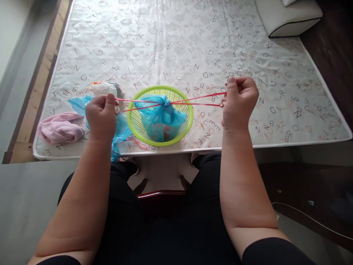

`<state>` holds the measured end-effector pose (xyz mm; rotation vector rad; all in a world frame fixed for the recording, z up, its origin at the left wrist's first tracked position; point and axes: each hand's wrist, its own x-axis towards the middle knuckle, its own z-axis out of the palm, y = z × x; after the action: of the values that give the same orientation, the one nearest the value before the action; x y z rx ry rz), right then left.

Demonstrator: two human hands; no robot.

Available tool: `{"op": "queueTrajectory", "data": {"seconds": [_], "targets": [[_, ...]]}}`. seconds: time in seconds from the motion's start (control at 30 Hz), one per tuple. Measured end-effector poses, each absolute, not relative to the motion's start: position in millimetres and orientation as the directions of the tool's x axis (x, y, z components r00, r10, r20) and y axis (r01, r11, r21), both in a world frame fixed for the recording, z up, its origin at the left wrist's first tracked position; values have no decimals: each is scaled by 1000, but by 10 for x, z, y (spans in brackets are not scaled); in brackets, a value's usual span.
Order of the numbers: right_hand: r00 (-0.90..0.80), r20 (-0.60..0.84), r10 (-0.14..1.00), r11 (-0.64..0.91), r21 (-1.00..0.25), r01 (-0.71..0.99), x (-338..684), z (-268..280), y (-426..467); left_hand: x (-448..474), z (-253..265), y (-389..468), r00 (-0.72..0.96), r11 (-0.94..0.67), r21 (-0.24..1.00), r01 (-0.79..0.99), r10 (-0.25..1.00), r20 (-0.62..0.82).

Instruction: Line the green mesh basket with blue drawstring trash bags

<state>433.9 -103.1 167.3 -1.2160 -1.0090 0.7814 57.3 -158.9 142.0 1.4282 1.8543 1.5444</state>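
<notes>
A blue plastic bag [165, 123] sits inside a yellow-green mesh basket [190, 127], its neck gathered into a bunch. Red drawstrings [198, 97] run out from that neck to both sides, pulled taut. My left hand [101, 116] is closed in a fist on the strings at the left, beyond the basket's rim. Over to the right, my right hand [239, 103] grips the other string ends, higher up. What the bag contains shows only dimly through the plastic.
Left of the basket lie a pink cloth [60, 129], more blue plastic [121, 129] with red strings, and a whitish plastic bundle [104, 89]. Everything rests on a letter-printed mattress [193, 48]. A white block-shaped cushion [289, 18] stands at the far right.
</notes>
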Motion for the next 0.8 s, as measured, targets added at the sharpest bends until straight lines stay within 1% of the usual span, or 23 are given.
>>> {"op": "queueTrajectory", "data": {"seconds": [0.07, 0.1, 0.13, 0.17, 0.23, 0.3, 0.37, 0.43, 0.5, 0.57, 0.6, 0.67, 0.73, 0.8], "targets": [[363, 108, 925, 185, -965, -184, 4313, 1726, -1055, 570, 1478, -1567, -461, -175, 938, 299, 834, 303], [322, 42, 946, 139, -949, -285, 4284, 1761, -1072, 591, 1530, -1567, -473, -212, 949, 234, 828, 302], [244, -26, 969, 66, -930, -362, 4244, 1803, -1093, 629, 1598, -1578, -479, -237, 955, 176, 827, 293], [171, -73, 982, 3, -914, -406, 4192, 1855, -1120, 685, 1681, -1600, -477, -240, 964, 112, 838, 264], [80, -97, 992, -54, -903, -425, 4060, 1997, -1199, 840, 1892, -1675, -451, -185, 981, -61, 882, 138], [35, -76, 996, -54, -903, -427, 3907, 2189, -1308, 1022, 2140, -1778, -390, -85, 968, -235, 921, -15], [-35, -41, 999, -52, -908, -416, 3766, 2409, -1437, 1194, 2391, -1880, -312, -14, 944, -330, 945, -95], [-138, 8, 990, -46, -922, -385, 3662, 2610, -1564, 1335, 2613, -1955, -217, 50, 948, -314, 968, -123], [-255, 76, 964, -12, -946, -325, 3596, 2742, -1666, 1450, 2780, -1989, -114, 115, 971, -211, 983, -142], [-353, 155, 923, 69, -967, -246, 3550, 2786, -1731, 1555, 2883, -1993, -15, 145, 985, -97, 989, -147], [-388, 196, 901, 123, -971, -204, 3528, 2782, -1751, 1605, 2911, -1989, 21, 134, 989, -56, 991, -133], [-428, 269, 863, 241, -963, -120, 3483, 2754, -1777, 1690, 2937, -1976, 66, 92, 996, 0, 994, -92], [-431, 333, 839, 360, -933, -20, 3455, 2746, -1801, 1719, 2964, -1952, 89, 69, 996, 48, 993, -73], [-417, 382, 824, 448, -891, 69, 3474, 2778, -1819, 1648, 3063, -1903, 60, 81, 992, 97, 994, -87]]}}
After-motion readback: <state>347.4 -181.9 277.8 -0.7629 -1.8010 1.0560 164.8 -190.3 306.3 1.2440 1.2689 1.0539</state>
